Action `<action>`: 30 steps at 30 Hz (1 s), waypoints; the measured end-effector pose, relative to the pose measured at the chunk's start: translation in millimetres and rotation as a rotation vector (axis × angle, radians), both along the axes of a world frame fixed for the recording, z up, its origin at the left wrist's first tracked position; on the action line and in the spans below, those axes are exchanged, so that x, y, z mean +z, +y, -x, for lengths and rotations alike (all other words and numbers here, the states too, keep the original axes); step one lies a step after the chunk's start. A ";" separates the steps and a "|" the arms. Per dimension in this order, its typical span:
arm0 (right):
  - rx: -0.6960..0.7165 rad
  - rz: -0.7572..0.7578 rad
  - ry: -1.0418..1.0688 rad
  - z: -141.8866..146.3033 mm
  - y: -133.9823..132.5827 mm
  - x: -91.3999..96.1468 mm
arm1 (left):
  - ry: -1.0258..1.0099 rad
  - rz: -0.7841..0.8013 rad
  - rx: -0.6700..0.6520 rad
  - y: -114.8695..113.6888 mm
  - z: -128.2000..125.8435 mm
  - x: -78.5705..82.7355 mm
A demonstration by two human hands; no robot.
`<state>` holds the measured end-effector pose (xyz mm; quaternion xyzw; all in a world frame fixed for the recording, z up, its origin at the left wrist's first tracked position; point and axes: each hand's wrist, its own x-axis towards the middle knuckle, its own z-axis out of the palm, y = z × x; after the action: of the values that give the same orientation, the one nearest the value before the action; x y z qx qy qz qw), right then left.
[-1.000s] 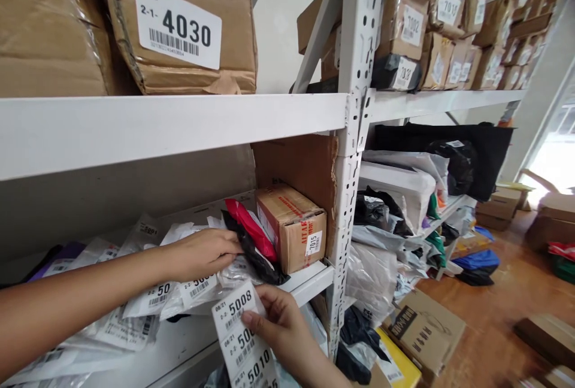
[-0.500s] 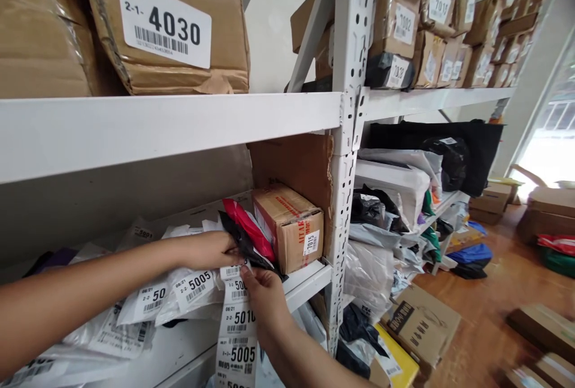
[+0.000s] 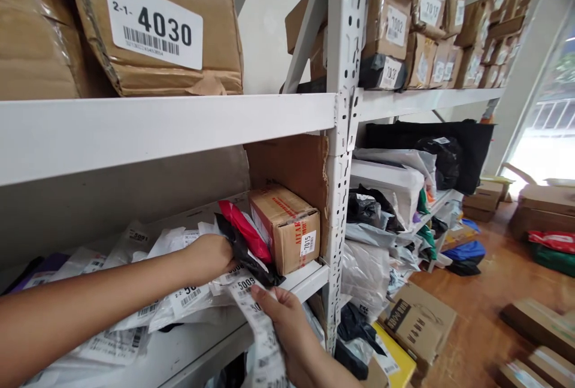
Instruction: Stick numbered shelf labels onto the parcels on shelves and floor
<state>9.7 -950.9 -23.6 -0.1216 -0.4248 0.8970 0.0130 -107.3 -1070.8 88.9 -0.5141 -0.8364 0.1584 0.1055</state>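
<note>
My right hand pinches a long strip of white printed labels between thumb and fingers. The strip hangs down past the shelf edge, partly blurred; one label reads 5009. My left hand is curled at the strip's upper end, against a black plastic mailer bag. Its fingertips are mostly hidden, so I cannot tell what they grip. A red mailer bag leans behind the black one, beside a cardboard box labelled 7015. White plastic mailer bags with number labels lie under and left of my left forearm.
A white shelf beam runs above my hands, with a box labelled 4030 over it. A perforated upright post stands to the right. Beyond it are stacked mailer bags and, on the floor, a carton.
My right hand has moved down and right, drawing the label strip so that it now slants. My left hand has shifted slightly left. The view has moved a little.
</note>
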 end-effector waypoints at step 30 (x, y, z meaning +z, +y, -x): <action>-0.042 -0.143 0.195 38.8 -24.4 11.2 | -0.344 -0.011 0.255 -6.2 -18.2 28.3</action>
<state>-29.1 -975.3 -12.4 -0.0415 -0.4816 0.8716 0.0814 -89.1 -1076.9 117.2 -0.4230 -0.9011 0.0760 -0.0569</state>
